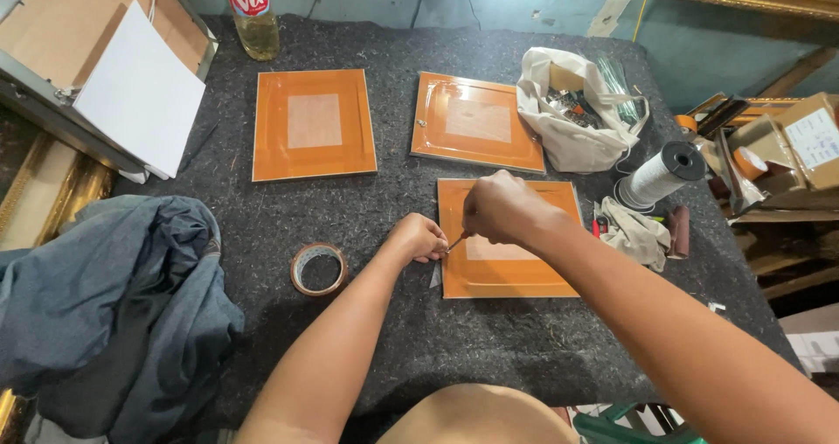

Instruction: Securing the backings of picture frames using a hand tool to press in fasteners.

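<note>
Dark grey felt table (489, 339) as the base for everything, spread across most of the view. Left of the nearest orange frame, a heap of blue-grey cloth (114, 313) slumped over the table's edge. Farther off and to the left of that frame, a white sheet (140, 86) leaning on a cardboard-backed panel. Beyond the nearest frame, two more orange frames lying flat: one (315, 125) up and to the left, one (476, 121) directly beyond, well apart from each other. Right of that second one, an open cream cloth bag (572, 121) stuffed with small hardware. Nearest orange frame (511, 274), face down with a pale square centre, flat on the felt, close in front of the body. Right of it, a spool of white cord (660, 175) and a crumpled rag (634, 230). Far beyond, by the wall, a bottle of yellowish liquid (252, 16). Left of the nearest frame, a roll of brown tape (318, 268) lying flat, apart from it. Over the frame's upper left part, right hand (500, 206) curled into a fist, fingers clamped on a thin tool (455, 242), possibly a small screwdriver. Left hand (419, 237) at the frame's left edge, fingers bunched together near the tool's tip, perhaps pinching something too small to make out.
</note>
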